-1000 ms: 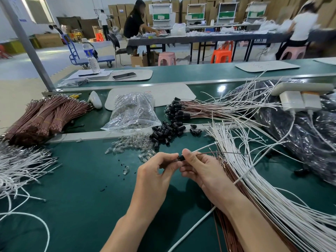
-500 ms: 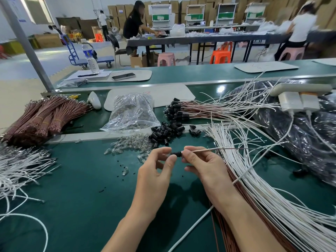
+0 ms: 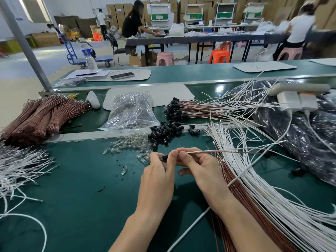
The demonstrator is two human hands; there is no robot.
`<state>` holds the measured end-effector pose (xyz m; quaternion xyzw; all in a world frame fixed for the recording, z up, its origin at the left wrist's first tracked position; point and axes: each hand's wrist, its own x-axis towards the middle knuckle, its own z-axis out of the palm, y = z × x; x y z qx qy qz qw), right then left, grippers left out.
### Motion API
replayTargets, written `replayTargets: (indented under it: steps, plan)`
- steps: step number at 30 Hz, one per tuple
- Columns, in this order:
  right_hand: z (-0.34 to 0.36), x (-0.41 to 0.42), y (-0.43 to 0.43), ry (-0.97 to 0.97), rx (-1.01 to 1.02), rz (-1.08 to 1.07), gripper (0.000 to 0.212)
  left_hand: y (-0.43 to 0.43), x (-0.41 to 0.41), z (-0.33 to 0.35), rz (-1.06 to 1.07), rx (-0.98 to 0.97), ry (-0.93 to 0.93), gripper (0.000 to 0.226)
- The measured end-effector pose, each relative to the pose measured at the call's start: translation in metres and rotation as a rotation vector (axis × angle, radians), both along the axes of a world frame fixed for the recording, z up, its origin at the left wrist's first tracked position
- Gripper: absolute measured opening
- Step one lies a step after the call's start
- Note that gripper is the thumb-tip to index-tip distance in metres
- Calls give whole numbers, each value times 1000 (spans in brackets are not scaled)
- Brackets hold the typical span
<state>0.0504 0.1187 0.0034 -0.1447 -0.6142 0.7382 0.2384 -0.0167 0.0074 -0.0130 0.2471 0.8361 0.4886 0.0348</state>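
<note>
Green surface (image 3: pixel 78 193) in a workshop hall, a metal rail (image 3: pixel 81 136) running across it. Landmark: pile of black sockets (image 3: pixel 164 130) lying over that rail.

Just in front of the pile, both hands meet slightly above the surface.
- Left hand (image 3: pixel 157 179): thumb and forefinger pinch one black socket (image 3: pixel 164 158), with the other fingers curled beneath.
- Right hand (image 3: pixel 201 170): fingers pinch the wire pair (image 3: pixel 209 152) directly right of that socket. The pair is one white lead and one brown lead, and it runs out level to the right, over the fan of white wires (image 3: pixel 258 180).
- Fingers cover the joint, so I cannot tell whether the wire ends sit inside the socket.

Around the pile:
- Left, touching it: loose glass bulbs (image 3: pixel 130 143).
- Behind-left: clear plastic bag (image 3: pixel 131 113) of bulbs.
- Behind: socketed leads (image 3: pixel 179 110), laid together.
- Far left: tied bundles of brown wire (image 3: pixel 43 117).
- Far right: black plastic sack (image 3: pixel 300 135).
</note>
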Motion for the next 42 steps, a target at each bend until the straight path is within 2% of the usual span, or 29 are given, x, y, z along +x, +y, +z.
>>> replayTargets:
  steps: [5,13,19,22,29,32,36,42]
  plan:
    - [-4,-2,3,-20,-16,-12,16,0,4,3,-11,-47,-2,63]
    - [-8,-2,5,-27,-4,36,14,-1,2,1,-44,-62,-5,60]
    - [-7,-3,3,2,-28,27,14,-1,0,-4,-52,72,-33,45]
    - [-6,-4,3,13,-46,-2,15,-2,-1,-3,-40,109,-38,47]
    - [-6,-3,4,-2,-63,-21,9,0,3,0,24,-3,63,54]
    - [-7,-4,5,-11,-92,-47,19,0,4,0,-33,-26,82,52]
    - [-6,-4,8,20,-235,-87,32,-4,4,-2,-157,-5,90,46]
    - [-4,-4,8,17,-279,-103,33,-5,5,-3,-147,80,81,48]
